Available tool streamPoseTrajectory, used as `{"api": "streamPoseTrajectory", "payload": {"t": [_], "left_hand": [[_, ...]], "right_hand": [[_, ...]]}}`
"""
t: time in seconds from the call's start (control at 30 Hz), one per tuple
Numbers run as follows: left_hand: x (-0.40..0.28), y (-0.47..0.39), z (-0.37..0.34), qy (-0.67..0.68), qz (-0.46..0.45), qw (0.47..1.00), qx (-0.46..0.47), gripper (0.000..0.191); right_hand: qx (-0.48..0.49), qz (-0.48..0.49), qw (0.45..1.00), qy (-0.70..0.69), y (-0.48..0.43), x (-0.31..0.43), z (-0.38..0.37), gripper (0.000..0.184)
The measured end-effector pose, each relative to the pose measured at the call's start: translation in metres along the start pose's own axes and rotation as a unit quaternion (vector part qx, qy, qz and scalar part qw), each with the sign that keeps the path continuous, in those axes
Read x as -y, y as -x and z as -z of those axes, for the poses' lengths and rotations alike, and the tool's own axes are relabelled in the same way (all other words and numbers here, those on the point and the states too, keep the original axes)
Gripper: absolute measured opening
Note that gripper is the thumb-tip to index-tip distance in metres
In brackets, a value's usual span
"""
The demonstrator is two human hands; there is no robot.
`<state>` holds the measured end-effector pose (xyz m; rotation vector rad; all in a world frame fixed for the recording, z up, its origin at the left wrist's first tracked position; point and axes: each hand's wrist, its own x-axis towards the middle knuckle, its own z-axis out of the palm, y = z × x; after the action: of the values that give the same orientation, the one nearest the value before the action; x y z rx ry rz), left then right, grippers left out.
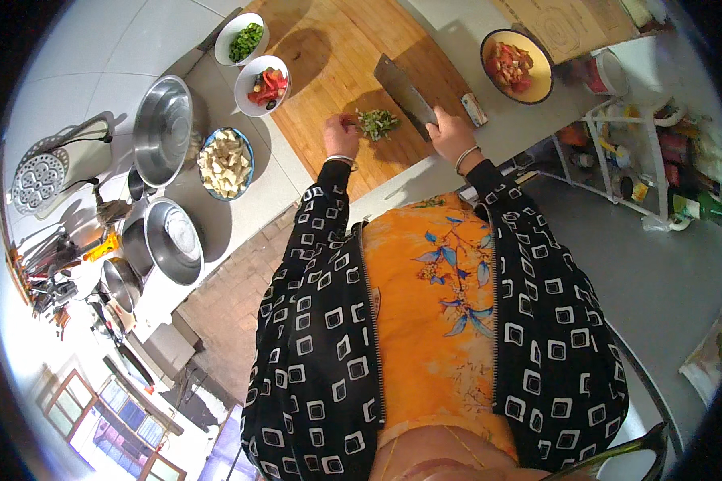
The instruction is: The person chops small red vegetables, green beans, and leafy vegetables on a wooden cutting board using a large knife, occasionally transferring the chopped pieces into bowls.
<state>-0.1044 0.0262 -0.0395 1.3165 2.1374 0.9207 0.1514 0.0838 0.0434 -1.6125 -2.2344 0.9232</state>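
My right hand [451, 135] grips a cleaver [402, 90], its broad metal blade slanting across the wooden cutting board [337, 78]. Just left of the blade lies a small heap of chopped green pieces [377, 124], possibly scallion. My left hand [341, 137] is at the heap's left side, fingers curled and fingertips close to the pieces. Whether anything is between those fingers cannot be made out.
Left of the board stand a bowl of chopped greens [245, 42], a bowl of red pepper pieces [267, 89], a bowl of pale chunks [225, 162] and metal basins [163, 129]. To the right are a bowl of tomato pieces [510, 66] and a white rack [604, 159].
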Motion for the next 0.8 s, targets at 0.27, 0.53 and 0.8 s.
{"api": "streamPoseTrajectory", "payload": {"t": [0.27, 0.53, 0.8], "left_hand": [[-0.036, -0.034, 0.005, 0.04, 0.005, 0.998, -0.058, 0.016], [-0.216, -0.174, 0.042, 0.187, -0.118, 0.975, -0.027, 0.014], [-0.347, -0.336, 0.005, 0.086, -0.296, 0.944, -0.115, 0.013]], "right_hand": [[0.035, 0.057, 0.994, 0.083, -0.018, 0.003, -0.009, 0.022], [0.157, 0.025, 0.987, 0.035, -0.021, 0.005, 0.025, 0.025], [0.093, 0.081, 0.992, 0.033, -0.026, -0.026, -0.005, 0.038]]}}
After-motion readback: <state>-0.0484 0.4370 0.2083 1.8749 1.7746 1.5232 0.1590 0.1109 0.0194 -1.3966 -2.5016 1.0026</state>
